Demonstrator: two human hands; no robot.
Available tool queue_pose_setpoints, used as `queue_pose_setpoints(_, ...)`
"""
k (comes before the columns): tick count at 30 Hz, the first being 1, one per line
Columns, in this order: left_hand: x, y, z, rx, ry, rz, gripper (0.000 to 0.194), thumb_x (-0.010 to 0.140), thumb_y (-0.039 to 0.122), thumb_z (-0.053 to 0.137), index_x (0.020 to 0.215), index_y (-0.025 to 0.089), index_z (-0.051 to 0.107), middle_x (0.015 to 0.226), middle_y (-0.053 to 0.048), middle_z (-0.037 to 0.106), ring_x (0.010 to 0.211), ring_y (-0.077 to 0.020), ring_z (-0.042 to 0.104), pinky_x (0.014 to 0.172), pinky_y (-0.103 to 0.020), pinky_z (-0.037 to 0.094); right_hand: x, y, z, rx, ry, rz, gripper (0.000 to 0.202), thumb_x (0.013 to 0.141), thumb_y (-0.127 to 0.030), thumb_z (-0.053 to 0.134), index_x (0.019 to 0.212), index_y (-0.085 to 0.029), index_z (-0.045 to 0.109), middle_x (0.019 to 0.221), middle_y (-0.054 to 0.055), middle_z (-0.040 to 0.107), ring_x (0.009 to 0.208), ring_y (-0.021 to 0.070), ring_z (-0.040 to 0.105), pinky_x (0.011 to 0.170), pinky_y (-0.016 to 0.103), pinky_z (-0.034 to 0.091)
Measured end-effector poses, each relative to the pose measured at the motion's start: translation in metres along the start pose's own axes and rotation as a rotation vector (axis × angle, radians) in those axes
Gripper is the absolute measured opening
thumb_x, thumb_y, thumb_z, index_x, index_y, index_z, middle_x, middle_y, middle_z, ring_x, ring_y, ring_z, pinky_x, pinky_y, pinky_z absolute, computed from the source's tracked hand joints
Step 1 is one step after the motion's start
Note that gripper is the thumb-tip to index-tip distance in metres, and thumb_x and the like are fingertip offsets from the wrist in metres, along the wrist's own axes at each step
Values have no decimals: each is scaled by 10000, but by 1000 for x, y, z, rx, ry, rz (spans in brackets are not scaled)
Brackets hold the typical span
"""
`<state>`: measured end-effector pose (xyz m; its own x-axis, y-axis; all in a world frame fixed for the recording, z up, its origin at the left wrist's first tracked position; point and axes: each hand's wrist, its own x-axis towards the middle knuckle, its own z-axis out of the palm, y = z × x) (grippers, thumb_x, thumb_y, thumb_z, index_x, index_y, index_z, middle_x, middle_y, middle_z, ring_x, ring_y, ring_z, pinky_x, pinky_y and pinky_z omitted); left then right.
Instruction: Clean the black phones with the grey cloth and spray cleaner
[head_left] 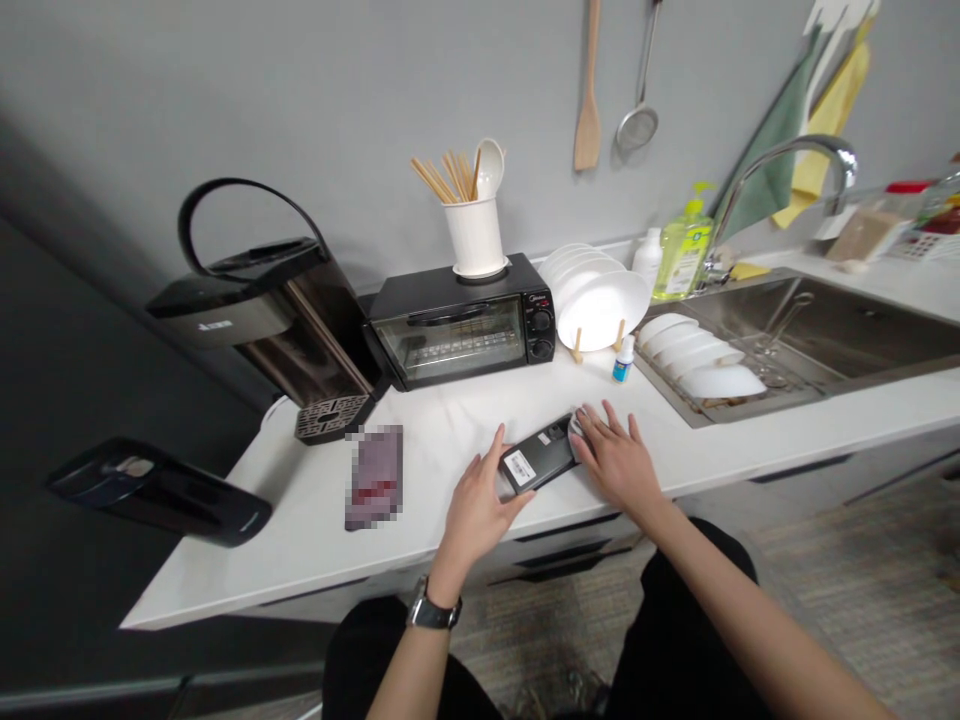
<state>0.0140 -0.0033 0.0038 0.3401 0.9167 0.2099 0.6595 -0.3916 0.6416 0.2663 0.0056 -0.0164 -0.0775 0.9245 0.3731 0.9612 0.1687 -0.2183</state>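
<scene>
— Nearest us, what does our left hand [480,505] do?
— We have it round the left end of the phone [541,455], thumb at the near edge and fingers at the far one, gripping it.
— How does the phone lie from there?
— To the right, its long axis slanting from near left to far right. Whether it rests on the counter [442,420] or just above, we can't tell.
— And our right hand [619,460]?
— We have it at the opposite, far-right end, so it's the nearer one there. Its fingers lie over a pale cloth [576,425] on the phone; whether they pinch it or only press, we can't make out.
— What do we see beyond?
— The small bottle [622,360], apart from both hands, then the plates [600,305] behind it and the oven [457,340] to their left.
</scene>
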Motion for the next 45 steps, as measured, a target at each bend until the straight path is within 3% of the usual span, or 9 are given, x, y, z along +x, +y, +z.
queue_pose_setpoints(5, -1, -3, 0, -4, -11, 8, 1027, 881, 334, 760, 1676, 340, 110, 1502, -78, 596, 1377, -288, 563, 1206, -502, 393, 18, -43, 12, 65, -7, -60, 557, 1097, -466, 361, 1490, -131, 569, 1611, 131, 464, 1568, 362, 301, 1256, 627, 226)
queue_pose_setpoints(11, -2, -8, 1, 2, -14, -23, 1000, 839, 72, 582, 1686, 260, 85, 1629, -136, 451, 1463, -282, 486, 1211, -483, 400, -11, -103, 11, 231, -24, -268, 554, 1104, -409, 365, 1587, -144, 431, 1627, 116, 444, 1573, 288, 306, 1286, 599, 182)
queue_pose_setpoints(17, 0, -8, 1, -44, -5, 0, 1111, 833, 195, 745, 1681, 308, 37, 1515, -86, 582, 1367, -271, 569, 1173, -467, 436, -44, -55, -3, 153, -49, -315, 509, 1105, -357, 367, 1594, -229, 427, 1655, 51, 405, 1585, 285, 279, 1270, 610, 231)
queue_pose_setpoints(23, 2, -3, -1, -31, -4, 8, 1078, 846, 335, 812, 1674, 355, 122, 1474, -68, 619, 1349, -287, 582, 1191, -496, 402, -13, 6, -2, -18, -3, -80, 532, 1116, -395, 308, 1558, -152, 478, 1629, 99, 437, 1573, 351, 291, 1233, 683, 241)
queue_pose_setpoints(29, 1, -4, 1, -24, -5, 13, 1055, 851, 330, 792, 1674, 343, 133, 1481, -77, 613, 1352, -293, 581, 1193, -508, 408, 17, -36, 10, 55, 7, -66, 529, 1099, -416, 369, 1483, -112, 569, 1596, 138, 483, 1559, 369, 318, 1246, 665, 223)
queue_pose_setpoints(33, -1, -10, 3, -6, -1, 20, 978, 880, 188, 649, 1684, 279, 100, 1575, -119, 526, 1415, -294, 534, 1197, -505, 412, -2, -90, 12, 212, -17, -234, 532, 1095, -410, 384, 1535, -138, 513, 1600, 124, 483, 1564, 304, 326, 1284, 609, 188)
queue_pose_setpoints(36, -3, -12, 3, 6, -3, 16, 994, 849, 90, 560, 1688, 251, 51, 1577, -131, 522, 1430, -281, 523, 1208, -500, 399, -24, -105, 7, 260, -28, -293, 537, 1097, -385, 376, 1566, -139, 462, 1639, 95, 430, 1581, 272, 290, 1301, 586, 171)
queue_pose_setpoints(41, 0, -8, 2, -9, 12, 9, 1078, 843, 212, 723, 1681, 312, 53, 1490, -75, 607, 1348, -273, 586, 1176, -478, 431, -46, -64, -3, 179, -58, -292, 511, 1103, -348, 353, 1589, -211, 430, 1661, 45, 393, 1590, 270, 267, 1275, 607, 231)
queue_pose_setpoints(45, 1, -5, 2, -5, 22, 3, 1113, 835, 358, 811, 1679, 329, 85, 1459, -73, 627, 1332, -291, 594, 1169, -485, 427, -32, -15, -4, 52, -24, -141, 519, 1110, -372, 325, 1577, -185, 449, 1655, 77, 397, 1584, 304, 279, 1254, 641, 241)
